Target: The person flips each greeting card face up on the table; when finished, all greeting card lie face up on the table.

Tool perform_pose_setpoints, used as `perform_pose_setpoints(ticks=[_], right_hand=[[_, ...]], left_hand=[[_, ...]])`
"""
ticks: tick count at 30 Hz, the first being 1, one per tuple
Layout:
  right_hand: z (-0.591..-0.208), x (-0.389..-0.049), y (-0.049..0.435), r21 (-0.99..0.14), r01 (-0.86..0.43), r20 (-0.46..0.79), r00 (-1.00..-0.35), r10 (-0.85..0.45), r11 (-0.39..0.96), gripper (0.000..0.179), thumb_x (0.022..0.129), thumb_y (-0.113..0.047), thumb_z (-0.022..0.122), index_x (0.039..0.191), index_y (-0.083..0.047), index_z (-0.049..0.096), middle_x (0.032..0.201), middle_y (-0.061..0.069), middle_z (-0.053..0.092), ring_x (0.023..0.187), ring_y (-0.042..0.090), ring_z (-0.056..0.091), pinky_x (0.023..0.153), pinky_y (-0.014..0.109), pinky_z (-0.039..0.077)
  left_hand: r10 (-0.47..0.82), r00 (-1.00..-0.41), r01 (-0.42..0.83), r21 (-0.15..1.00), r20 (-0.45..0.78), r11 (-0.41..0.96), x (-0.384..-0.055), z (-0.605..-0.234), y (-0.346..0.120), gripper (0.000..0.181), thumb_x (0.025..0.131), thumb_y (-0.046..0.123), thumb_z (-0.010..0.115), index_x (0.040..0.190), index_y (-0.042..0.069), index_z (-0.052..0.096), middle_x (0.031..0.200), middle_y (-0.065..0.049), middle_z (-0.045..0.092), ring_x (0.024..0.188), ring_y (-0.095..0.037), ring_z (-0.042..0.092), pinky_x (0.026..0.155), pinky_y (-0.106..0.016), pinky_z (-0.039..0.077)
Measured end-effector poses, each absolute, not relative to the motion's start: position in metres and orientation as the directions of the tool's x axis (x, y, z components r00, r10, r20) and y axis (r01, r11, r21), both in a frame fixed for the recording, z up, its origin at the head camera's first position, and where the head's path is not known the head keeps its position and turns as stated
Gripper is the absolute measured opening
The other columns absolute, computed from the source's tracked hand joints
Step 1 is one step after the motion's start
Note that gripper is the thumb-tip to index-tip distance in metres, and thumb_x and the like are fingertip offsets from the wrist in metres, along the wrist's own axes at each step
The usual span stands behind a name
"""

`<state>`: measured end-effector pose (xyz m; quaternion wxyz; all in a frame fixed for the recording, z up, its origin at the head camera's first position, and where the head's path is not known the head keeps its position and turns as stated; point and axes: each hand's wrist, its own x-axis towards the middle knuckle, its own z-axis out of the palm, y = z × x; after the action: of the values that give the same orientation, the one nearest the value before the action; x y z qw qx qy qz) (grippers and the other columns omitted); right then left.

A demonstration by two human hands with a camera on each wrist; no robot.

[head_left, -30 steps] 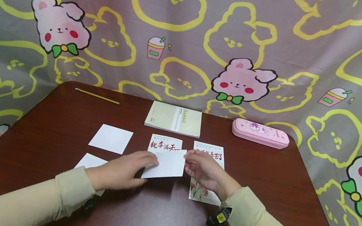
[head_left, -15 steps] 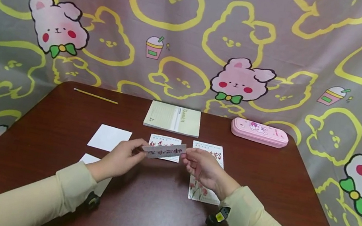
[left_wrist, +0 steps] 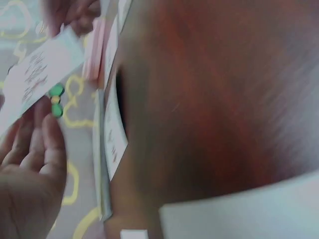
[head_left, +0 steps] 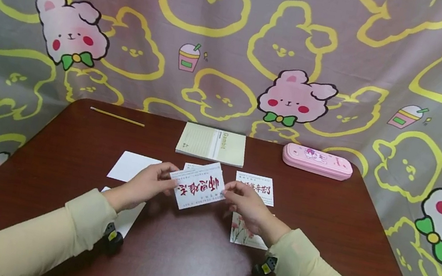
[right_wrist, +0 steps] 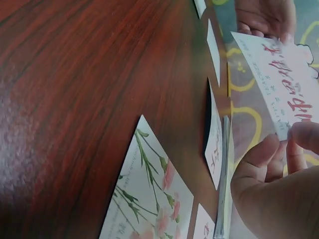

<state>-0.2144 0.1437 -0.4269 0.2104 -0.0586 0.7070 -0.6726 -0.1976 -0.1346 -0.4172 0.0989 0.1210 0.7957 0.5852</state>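
Observation:
Both hands hold a white card [head_left: 196, 187] up over the middle of the table. Its printed face shows, with large red characters that read upside down from here. My left hand [head_left: 147, 185] pinches the card's left end, and my right hand [head_left: 253, 209] pinches its right end between thumb and fingers. In the right wrist view the card [right_wrist: 279, 74] spans from one hand to the other. Behind it, mostly hidden, lies another printed card [head_left: 193, 167]. A card with red lettering [head_left: 255, 189] and one with pink carnations [head_left: 246, 231] lie by my right hand.
A blank white card [head_left: 131, 166] lies beyond my left hand, and another white card [head_left: 127, 222] is partly under that forearm. Along the back are a yellow pencil [head_left: 117, 117], a cream notebook [head_left: 211, 143] and a pink pencil case [head_left: 318, 162]. A patterned curtain [head_left: 221, 88] hangs behind.
The held card has been turned over: its blank side faced up at first, then it stood nearly edge-on, and now the red lettering shows. My left hand has shifted its grip on the left end.

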Motion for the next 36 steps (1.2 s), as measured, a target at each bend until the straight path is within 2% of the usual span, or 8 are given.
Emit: perform_pose_setpoints(ticks=[6, 10, 14, 17, 22, 27, 32, 36], right_hand=[[-0.425, -0.209, 0.14, -0.979, 0.113, -0.183, -0.85, -0.494, 0.169, 0.006, 0.1, 0.0, 0.056, 0.103, 0.004, 0.059, 0.085, 0.003, 0.055, 0.073, 0.022, 0.058, 0.067, 0.033, 0.053], [-0.421, -0.205, 0.134, -0.962, 0.076, -0.206, -0.833, -0.513, 0.263, 0.012, 0.096, -0.006, 0.061, 0.103, 0.003, 0.062, 0.081, 0.0, 0.056, 0.069, 0.015, 0.051, 0.053, 0.025, 0.039], [-0.417, -0.203, 0.13, -0.946, 0.068, -0.23, -0.831, -0.506, 0.318, 0.013, 0.094, -0.008, 0.064, 0.103, 0.0, 0.066, 0.079, 0.0, 0.056, 0.065, 0.014, 0.048, 0.042, 0.025, 0.027], [-0.417, -0.203, 0.128, -0.952, 0.053, -0.211, -0.828, -0.52, 0.301, 0.013, 0.094, -0.006, 0.063, 0.102, 0.003, 0.066, 0.082, -0.001, 0.06, 0.069, 0.015, 0.05, 0.05, 0.025, 0.036], [-0.419, -0.204, 0.124, -0.963, 0.031, -0.178, -0.818, -0.547, 0.266, 0.013, 0.094, -0.003, 0.062, 0.1, 0.008, 0.066, 0.087, 0.0, 0.064, 0.076, 0.014, 0.054, 0.07, 0.028, 0.045], [-0.419, -0.205, 0.122, -0.959, 0.015, -0.172, -0.826, -0.537, 0.284, 0.011, 0.095, -0.002, 0.063, 0.099, 0.007, 0.067, 0.089, 0.001, 0.063, 0.078, 0.013, 0.055, 0.071, 0.031, 0.047], [-0.42, -0.207, 0.117, -0.95, -0.03, -0.155, -0.816, -0.556, 0.309, 0.01, 0.094, -0.003, 0.063, 0.098, 0.006, 0.068, 0.087, -0.001, 0.061, 0.075, 0.013, 0.052, 0.068, 0.026, 0.044], [-0.42, -0.209, 0.115, -0.957, -0.035, -0.142, -0.812, -0.566, 0.29, 0.01, 0.094, -0.003, 0.064, 0.099, 0.006, 0.067, 0.086, -0.001, 0.061, 0.074, 0.014, 0.051, 0.066, 0.025, 0.044]], left_hand=[[0.416, -0.906, 0.115, 0.901, -0.077, 0.418, -0.208, -0.403, -0.135, 0.025, 0.1, 0.011, 0.064, 0.12, -0.004, 0.064, 0.099, -0.008, 0.071, 0.084, -0.015, 0.063, 0.077, -0.036, 0.055], [0.512, -0.858, 0.233, 0.863, -0.033, 0.448, -0.208, -0.392, -0.127, 0.026, 0.098, 0.011, 0.066, 0.119, -0.003, 0.066, 0.092, -0.006, 0.069, 0.073, -0.016, 0.062, 0.07, -0.045, 0.059], [0.574, -0.819, 0.343, 0.806, 0.004, 0.483, -0.207, -0.386, -0.12, 0.022, 0.097, 0.012, 0.067, 0.114, 0.0, 0.07, 0.086, 0.0, 0.067, 0.072, -0.012, 0.058, 0.066, -0.035, 0.056], [0.608, -0.794, 0.398, 0.762, 0.007, 0.511, -0.207, -0.385, -0.117, 0.016, 0.096, 0.012, 0.067, 0.108, 0.002, 0.074, 0.086, 0.005, 0.068, 0.074, -0.008, 0.056, 0.067, -0.027, 0.05], [0.657, -0.754, 0.469, 0.705, 0.007, 0.531, -0.208, -0.386, -0.115, 0.011, 0.095, 0.008, 0.068, 0.099, 0.005, 0.077, 0.087, 0.006, 0.071, 0.074, -0.005, 0.057, 0.067, -0.025, 0.05], [0.673, -0.739, 0.508, 0.66, 0.005, 0.553, -0.208, -0.387, -0.113, 0.01, 0.096, 0.009, 0.069, 0.095, 0.006, 0.078, 0.087, 0.006, 0.071, 0.075, -0.003, 0.058, 0.068, -0.024, 0.05], [0.68, -0.733, 0.528, 0.647, 0.019, 0.551, -0.207, -0.387, -0.109, 0.01, 0.096, 0.007, 0.069, 0.093, 0.007, 0.078, 0.086, 0.006, 0.071, 0.074, -0.002, 0.057, 0.068, -0.024, 0.05], [0.658, -0.753, 0.505, 0.664, 0.026, 0.551, -0.209, -0.388, -0.108, 0.01, 0.095, 0.007, 0.068, 0.091, 0.007, 0.077, 0.081, 0.007, 0.069, 0.07, -0.004, 0.054, 0.064, -0.024, 0.047]])
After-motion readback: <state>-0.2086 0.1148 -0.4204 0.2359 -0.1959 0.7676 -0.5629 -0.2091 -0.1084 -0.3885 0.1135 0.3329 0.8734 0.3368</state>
